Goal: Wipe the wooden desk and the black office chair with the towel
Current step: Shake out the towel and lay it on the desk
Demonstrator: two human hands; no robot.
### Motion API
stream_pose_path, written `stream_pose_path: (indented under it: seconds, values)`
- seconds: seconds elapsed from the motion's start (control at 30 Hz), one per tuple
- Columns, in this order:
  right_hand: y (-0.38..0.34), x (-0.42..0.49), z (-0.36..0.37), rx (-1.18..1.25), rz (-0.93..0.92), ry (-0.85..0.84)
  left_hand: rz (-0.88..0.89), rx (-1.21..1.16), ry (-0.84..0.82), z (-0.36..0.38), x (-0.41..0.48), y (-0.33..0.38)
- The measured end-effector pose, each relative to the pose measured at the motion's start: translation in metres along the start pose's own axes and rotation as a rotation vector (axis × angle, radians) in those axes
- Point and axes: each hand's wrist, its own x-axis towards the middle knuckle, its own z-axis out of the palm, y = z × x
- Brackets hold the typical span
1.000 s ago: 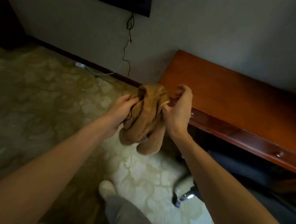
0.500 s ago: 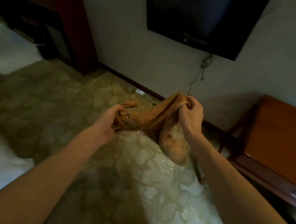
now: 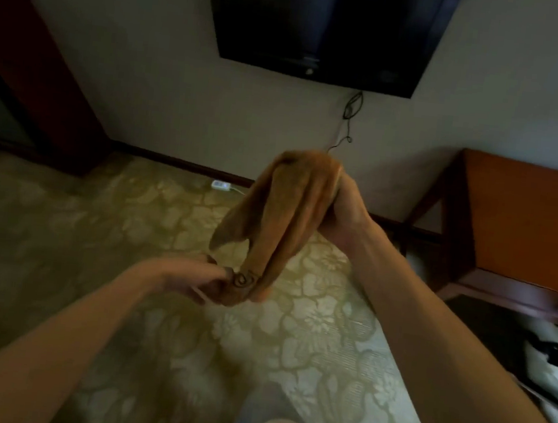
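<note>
Hanging at frame centre, 1 brown towel spans 2 hands: right hand curled round its top, left hand pinching its bottom corner; 1 wooden desk sits right.

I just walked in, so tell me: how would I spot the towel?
Look below the black television, above the patterned carpet. The towel hangs between both hands, right hand high, left hand low. It is the only orange-brown cloth, with a dark swirl near its lower end.

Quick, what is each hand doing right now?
Left hand: pinching the lower end of the towel.
Right hand: gripping the towel's upper end, raised.
</note>
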Motion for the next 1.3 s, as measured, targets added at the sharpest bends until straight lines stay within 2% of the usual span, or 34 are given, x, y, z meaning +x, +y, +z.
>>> stream_pose_path:
  seconds: [0.07,0.13,0.2,0.27,0.3,0.4,0.47,0.53,0.57,0.63,0.73,0.83,0.9,0.97,1.07,1.17,1.23,1.3]
  values:
    - [-0.008,0.009,-0.002,-0.032,-0.007,-0.065,0.035,0.066,0.154,-0.012,0.027,0.019]
    - [-0.016,0.022,-0.013,-0.036,-0.036,-0.041,0.104,0.295,0.242,-0.024,0.054,0.044]
    - [-0.028,0.032,-0.025,0.077,-0.044,0.041,0.159,0.576,0.077,-0.029,0.075,0.069]
    - [-0.039,0.044,-0.04,0.251,-0.074,0.125,0.146,0.676,-0.111,-0.03,0.099,0.089]
    - [-0.044,0.054,-0.05,0.285,-0.099,0.188,0.108,0.742,-0.151,-0.03,0.108,0.104]
    - [-0.055,0.091,-0.086,0.223,-0.107,0.31,0.112,1.012,-0.122,-0.032,0.157,0.141]
    - [-0.065,0.116,-0.108,0.176,-0.106,0.352,0.146,1.044,-0.105,-0.038,0.191,0.167]
    - [-0.08,0.137,-0.129,0.205,-0.092,0.393,0.227,0.936,-0.16,-0.044,0.211,0.2]
    - [-0.091,0.146,-0.142,0.224,-0.093,0.414,0.293,0.805,-0.199,-0.045,0.227,0.221]
    - [-0.114,0.16,-0.164,0.244,-0.13,0.436,0.345,0.449,-0.163,-0.037,0.257,0.266]
    - [-0.147,0.177,-0.192,0.284,-0.2,0.423,0.244,-0.042,-0.129,-0.024,0.299,0.324]
    - [-0.177,0.188,-0.219,0.296,-0.297,0.506,0.188,-0.285,-0.292,-0.009,0.325,0.368]
    - [-0.193,0.196,-0.244,0.287,-0.336,0.599,0.131,-0.385,-0.416,0.002,0.343,0.401]
    - [-0.206,0.202,-0.262,0.284,-0.351,0.702,0.161,-0.458,-0.466,0.01,0.359,0.422]
    - [-0.224,0.214,-0.295,0.27,-0.313,0.866,0.116,-0.446,-0.637,0.02,0.383,0.461]
    - [-0.245,0.225,-0.321,0.242,-0.299,1.036,0.123,-0.476,-0.722,0.027,0.424,0.505]
    - [-0.257,0.229,-0.348,0.096,-0.239,1.239,0.179,-0.51,-0.722,0.025,0.454,0.539]
    - [-0.263,0.224,-0.382,-0.262,-0.07,1.43,0.224,-0.535,-0.621,0.014,0.477,0.571]
